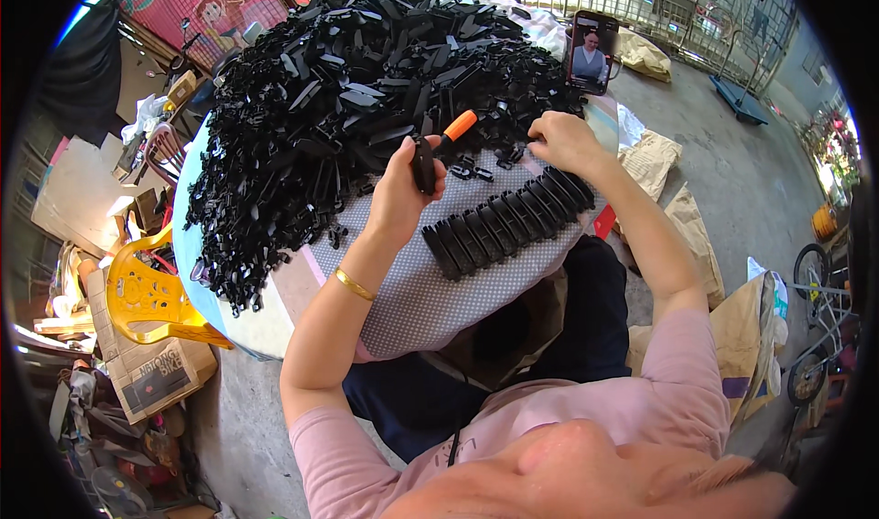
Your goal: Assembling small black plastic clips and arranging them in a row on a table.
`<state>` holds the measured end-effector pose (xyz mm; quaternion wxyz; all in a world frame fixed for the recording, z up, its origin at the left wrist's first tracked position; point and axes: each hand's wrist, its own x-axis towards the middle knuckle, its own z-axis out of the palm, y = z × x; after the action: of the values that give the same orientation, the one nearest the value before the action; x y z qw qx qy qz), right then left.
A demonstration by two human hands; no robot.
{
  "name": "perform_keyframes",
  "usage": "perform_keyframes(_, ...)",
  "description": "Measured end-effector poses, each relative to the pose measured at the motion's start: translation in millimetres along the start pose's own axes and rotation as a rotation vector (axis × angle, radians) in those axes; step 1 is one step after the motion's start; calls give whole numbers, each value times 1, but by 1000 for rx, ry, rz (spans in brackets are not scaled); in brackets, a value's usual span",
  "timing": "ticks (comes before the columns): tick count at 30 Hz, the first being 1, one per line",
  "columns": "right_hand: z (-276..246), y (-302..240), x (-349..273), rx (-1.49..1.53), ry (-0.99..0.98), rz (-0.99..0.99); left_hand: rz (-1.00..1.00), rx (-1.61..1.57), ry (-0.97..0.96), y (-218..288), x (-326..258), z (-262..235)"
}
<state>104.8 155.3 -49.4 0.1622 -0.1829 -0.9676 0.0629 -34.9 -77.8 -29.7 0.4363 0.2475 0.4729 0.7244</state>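
My left hand (403,185) is closed around a black plastic piece (423,165), held over the front of a round table. A tool's orange handle (460,125) slants up beside its fingers; I cannot tell whether the hand grips it too. My right hand (566,144) has its fingers bent together at the right edge of a big heap of black plastic parts (366,80); what they hold, if anything, is hidden. Below the hands, similar black pieces stand side by side in a slanting row (508,226). A few small loose black clips (470,169) lie between the heap and the row.
A phone (591,52) stands upright at the table's far right. The patterned tablecloth (412,290) shows along the near edge. A yellow plastic chair (151,290) and a cardboard box (151,363) are at the left. Brown paper sacks (691,235) lie on the floor at the right.
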Motion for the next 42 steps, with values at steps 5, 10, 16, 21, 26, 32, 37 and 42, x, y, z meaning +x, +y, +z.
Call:
perform_keyframes(5, 0, -2, -1, -84, 41, -103, -55, 1, -16, -4, 0, 4)
perform_keyframes(10, 11, 8, 5, 35, 186, -102, -47, -10, -67, -3, -4, 3)
perform_keyframes(16, -23, -19, -8, 711, 142, 108, -53, -46, -120, -7, -4, 9)
perform_keyframes(21, -40, -71, -19, 1247, 15, 33, -43, -56, -207, -9, -6, 7)
perform_keyframes(26, -36, -94, -24, 1357, 37, -80, -15, -52, -241, -9, -10, 11)
perform_keyframes(32, -32, -97, -25, 675, 362, -300, 25, 18, -250, -10, -12, 12)
perform_keyframes(37, -25, -100, -26, 445, 573, -477, 25, 24, -252, -12, -11, 14)
perform_keyframes(42, -27, -107, -33, 302, 541, -513, 77, 18, -205, -16, -12, 14)
